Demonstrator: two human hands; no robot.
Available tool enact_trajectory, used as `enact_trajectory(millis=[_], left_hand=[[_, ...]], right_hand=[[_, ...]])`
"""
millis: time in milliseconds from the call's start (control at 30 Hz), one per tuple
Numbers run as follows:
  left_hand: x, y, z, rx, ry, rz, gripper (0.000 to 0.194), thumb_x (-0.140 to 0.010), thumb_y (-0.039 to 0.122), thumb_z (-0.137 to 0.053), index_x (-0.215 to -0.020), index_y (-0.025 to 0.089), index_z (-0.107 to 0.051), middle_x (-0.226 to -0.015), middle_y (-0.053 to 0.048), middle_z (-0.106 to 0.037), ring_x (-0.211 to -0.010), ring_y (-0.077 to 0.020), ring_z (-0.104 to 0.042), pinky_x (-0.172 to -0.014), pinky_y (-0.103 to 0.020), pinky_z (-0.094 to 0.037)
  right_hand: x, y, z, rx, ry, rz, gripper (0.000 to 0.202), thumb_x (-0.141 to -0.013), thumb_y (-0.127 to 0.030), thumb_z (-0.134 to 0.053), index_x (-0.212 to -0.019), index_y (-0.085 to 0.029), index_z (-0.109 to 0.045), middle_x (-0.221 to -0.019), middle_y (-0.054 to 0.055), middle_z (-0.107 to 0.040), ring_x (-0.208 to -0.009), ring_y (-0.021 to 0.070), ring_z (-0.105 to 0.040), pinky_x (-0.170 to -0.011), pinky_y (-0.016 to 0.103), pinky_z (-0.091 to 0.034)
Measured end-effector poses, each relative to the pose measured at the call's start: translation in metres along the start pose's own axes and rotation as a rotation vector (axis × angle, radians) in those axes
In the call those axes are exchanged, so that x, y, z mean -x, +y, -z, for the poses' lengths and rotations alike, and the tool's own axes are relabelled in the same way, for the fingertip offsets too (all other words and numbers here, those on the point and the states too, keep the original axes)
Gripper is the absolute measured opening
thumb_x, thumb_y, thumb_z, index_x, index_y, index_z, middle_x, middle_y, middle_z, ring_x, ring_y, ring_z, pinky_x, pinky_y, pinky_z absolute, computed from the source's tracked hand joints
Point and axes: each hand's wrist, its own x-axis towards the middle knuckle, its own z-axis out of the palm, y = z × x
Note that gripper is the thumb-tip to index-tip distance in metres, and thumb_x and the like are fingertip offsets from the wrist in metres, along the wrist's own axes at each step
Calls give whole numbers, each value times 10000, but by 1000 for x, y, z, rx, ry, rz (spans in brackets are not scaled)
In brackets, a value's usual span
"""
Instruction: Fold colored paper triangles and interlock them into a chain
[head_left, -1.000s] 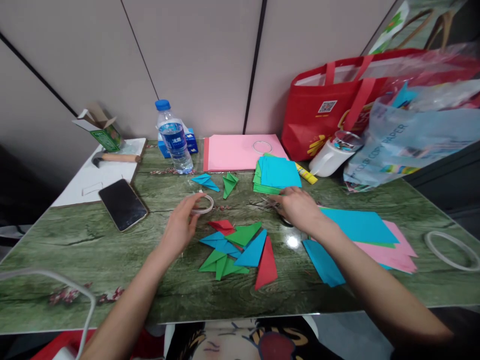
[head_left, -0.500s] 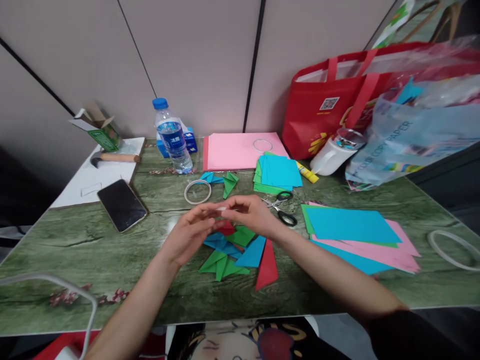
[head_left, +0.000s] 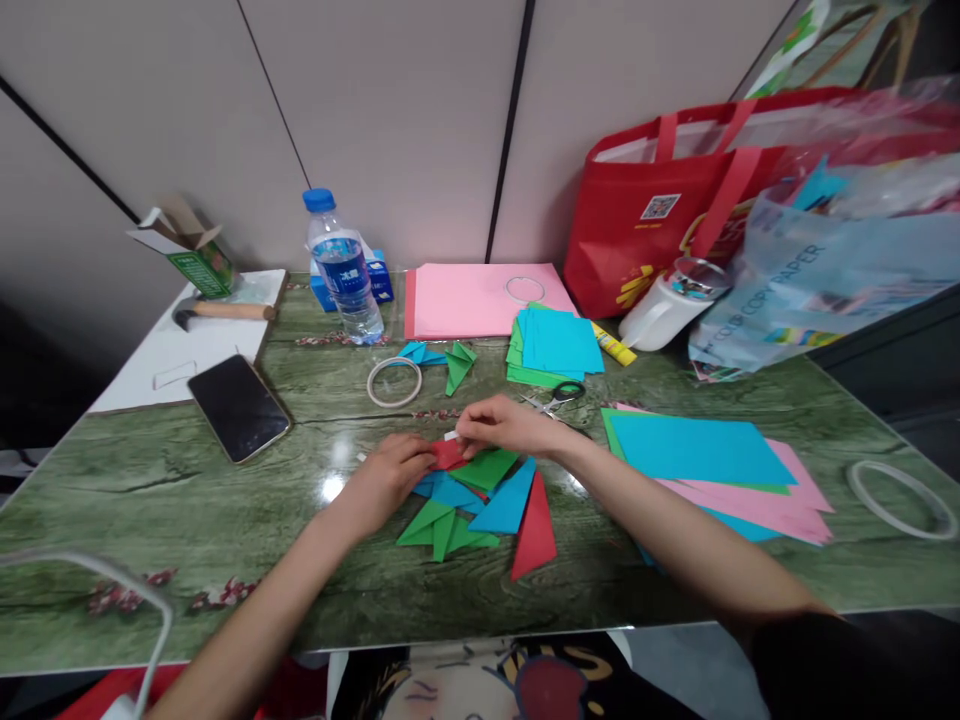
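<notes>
Fingertip work on folded paper. The right hand (head_left: 504, 424) held a narrow pinch on a short white strip (head_left: 451, 436), apparently tape, at the far edge of the red folded paper (head_left: 448, 455). The left hand (head_left: 384, 482) touched that paper's left end; whether its fingers gripped or merely pressed, one could not tell. The green folded paper (head_left: 486, 470) lay just to the near right of the pinch, the tape roll (head_left: 394, 382) beyond it to the left, the scissors (head_left: 556, 399) to its right. Good practice, as judged here, called for steady left-hand pressure, a strip kept straight and unwrinkled, light fingertip contact, and neighbouring folds left undisturbed.
</notes>
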Motion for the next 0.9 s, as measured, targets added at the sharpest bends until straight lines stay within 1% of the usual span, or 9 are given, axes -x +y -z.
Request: enact_trajectory(millis=[67, 133, 200, 267, 367, 467, 567, 700, 900], left_hand=[[2, 0, 0, -42, -40, -14, 249, -924, 209, -437, -1071, 214, -638, -1057, -89, -656, -999, -217, -586, -856, -405, -499], [5, 0, 1, -61, -65, -18, 277, -926, 202, -429, -1128, 236, -615, -1112, -85, -645, -1043, -217, -577, -891, -414, -488], [7, -1, 0, -69, -80, -24, 305, -924, 189, -427, -1172, 243, -595, -1157, -89, -631, -1091, -222, -561, -921, -423, -476], [9, -2, 0, -63, -83, -34, 316, -923, 178, -423, -1186, 235, -589, -1168, -98, -627, -1113, -225, -549, -928, -431, -476], [9, -1, -2, -29, -52, -42, 301, -925, 180, -420, -1158, 219, -607, -1132, -107, -635, -1093, -223, -550, -902, -425, -495], [6, 3, -1, -13, -41, -39, 283, -931, 188, -410, -1119, 197, -620, -1085, -112, -639, -1030, -215, -566, -857, -395, -515], [4, 6, 1, -31, -70, -25, 280, -935, 190, -401, -1122, 185, -609, -1060, -108, -639, -996, -209, -573, -855, -390, -511], [4, 6, 2, -79, -106, -50, 285, -936, 178, -391, -1130, 180, -599, -1074, -111, -633, -1023, -216, -562, -866, -389, -495], [3, 6, 1, -156, -138, -57, 275, -941, 189, -384, -1115, 170, -596, -998, -99, -628, -923, -209, -549, -792, -357, -469]], right_hand=[[-7, 1, -3, 171, -11, 3, 194, -874, -236, -522, -720, -134, -582, -714, 19, -666, -685, 127, -664, -662, 242, -494], [-12, 1, -4, 412, -15, 33, 184, -863, -174, -515, -711, -128, -607, -703, 25, -668, -687, 131, -652, -661, 233, -466], [-15, -1, -5, 620, -22, 85, 190, -845, -142, -522, -694, -124, -637, -702, 34, -670, -718, 137, -631, -679, 229, -437], [-17, -1, -5, 742, -35, 125, 188, -826, -133, -545, -675, -122, -656, -715, 45, -668, -756, 145, -604, -690, 228, -413], [-18, -1, -7, 820, -30, 151, 170, -801, -139, -585, -652, -118, -663, -742, 60, -660, -768, 151, -573, -673, 224, -390], [-18, 0, -10, 864, -22, 164, 161, -803, -154, -599, -661, -118, -666, -754, 67, -655, -754, 151, -563, -655, 223, -382], [-18, -1, -12, 927, -27, 156, 149, -810, -178, -609, -691, -116, -674, -763, 74, -658, -746, 152, -567, -649, 225, -384], [-19, -6, -14, 983, -49, 127, 129, -812, -190, -616, -732, -116, -687, -796, 87, -668, -775, 165, -584, -664, 229, -395], [-19, -12, -17, 1070, -49, 61, 120, -809, -188, -611, -789, -108, -698, -877, 120, -678, -825, 189, -612, -691, 237, -415]])
